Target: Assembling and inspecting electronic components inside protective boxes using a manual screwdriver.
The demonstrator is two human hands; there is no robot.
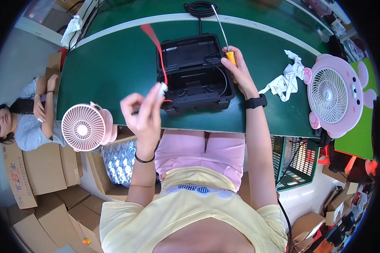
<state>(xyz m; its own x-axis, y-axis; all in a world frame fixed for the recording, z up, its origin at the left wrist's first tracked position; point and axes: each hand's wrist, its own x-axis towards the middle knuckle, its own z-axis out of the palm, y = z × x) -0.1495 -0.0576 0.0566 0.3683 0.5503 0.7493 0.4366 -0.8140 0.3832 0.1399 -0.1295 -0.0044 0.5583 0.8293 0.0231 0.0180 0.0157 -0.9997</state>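
Note:
An open black plastic case [198, 96] lies on the green table before me, its lid [188, 52] tipped back and a black cable [224, 78] looping inside. My left hand [145, 111] pinches a small white piece, seemingly a connector [163, 88], at the case's left side. From it a red wire [163, 69] rises, ending in a blurred red strip [150, 33]; a short red length also shows by the case rim. My right hand [239, 71] is closed around the yellow handle of a screwdriver [230, 55], shaft pointing up and away, beside the case's right edge.
A pink fan [83, 127] stands at the table's left edge, and a pink animal-shaped fan [333, 95] at the right. Crumpled white paper [287, 80] lies right of the case. Behind it sits a coiled black cable [201, 8]. Another person [29, 114] is at far left.

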